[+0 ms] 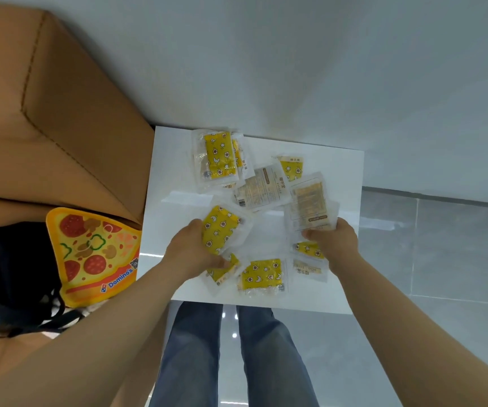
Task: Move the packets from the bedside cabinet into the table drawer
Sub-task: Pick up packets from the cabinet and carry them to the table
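My left hand [190,251] curls round 1 yellow packet [222,227] and my right hand [333,242] pinches the near edge of a label-side packet [310,207], I judge to gather 2 at once. The other packets [262,274] lie scattered on the white bedside cabinet [172,160]; no table drawer is in view.

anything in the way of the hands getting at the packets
Nothing visible. The left hand grips a yellow packet, the right hand a label-side packet; the drawer is out of view.

Pale wall [295,54], glossy grey floor tiles [448,259], tan stitched upholstery [61,118] left
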`<state>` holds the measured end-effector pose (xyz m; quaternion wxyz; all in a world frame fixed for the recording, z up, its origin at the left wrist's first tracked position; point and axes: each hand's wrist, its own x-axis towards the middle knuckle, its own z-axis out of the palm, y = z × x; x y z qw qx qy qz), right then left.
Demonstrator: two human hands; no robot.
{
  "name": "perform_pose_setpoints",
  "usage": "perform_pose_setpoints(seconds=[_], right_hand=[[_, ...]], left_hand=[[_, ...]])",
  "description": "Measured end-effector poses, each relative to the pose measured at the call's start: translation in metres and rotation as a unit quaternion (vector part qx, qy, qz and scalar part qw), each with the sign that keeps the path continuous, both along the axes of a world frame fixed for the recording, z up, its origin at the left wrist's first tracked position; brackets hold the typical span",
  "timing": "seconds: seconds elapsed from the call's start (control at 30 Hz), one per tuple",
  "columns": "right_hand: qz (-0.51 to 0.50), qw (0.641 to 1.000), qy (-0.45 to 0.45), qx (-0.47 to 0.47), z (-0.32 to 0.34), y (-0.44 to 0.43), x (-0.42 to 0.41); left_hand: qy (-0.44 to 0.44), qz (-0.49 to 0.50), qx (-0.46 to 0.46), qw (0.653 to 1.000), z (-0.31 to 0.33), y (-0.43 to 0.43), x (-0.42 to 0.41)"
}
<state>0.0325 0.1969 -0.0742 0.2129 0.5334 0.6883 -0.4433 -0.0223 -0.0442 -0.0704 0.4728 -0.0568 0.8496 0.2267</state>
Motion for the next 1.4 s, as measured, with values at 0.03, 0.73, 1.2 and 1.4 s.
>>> perform_pose_setpoints(seconds=[0.03,0.73,1.2,1.4], right_hand=[[-0.009,1.000,0.008,0.004,0.003,0.003,0.001],[-0.064,0.995,0.074,0.024,0.026,0.025,0.037],[0.085,0.989,0.104,0.060,0.081,0.016,0.036],[0.141,0.974,0.167,0.062,0.146,0.006,0.020]], left_hand=[[-0.001,-0.010,0.011,1.000,0.002,0.001,0.004],[0.188,-0.285,-0.108,0.934,-0.036,0.066,0.081],[0.017,-0.020,-0.038,0.999,0.021,0.048,0.069],[0.092,0.100,-0.011,0.991,0.106,0.028,0.057]])
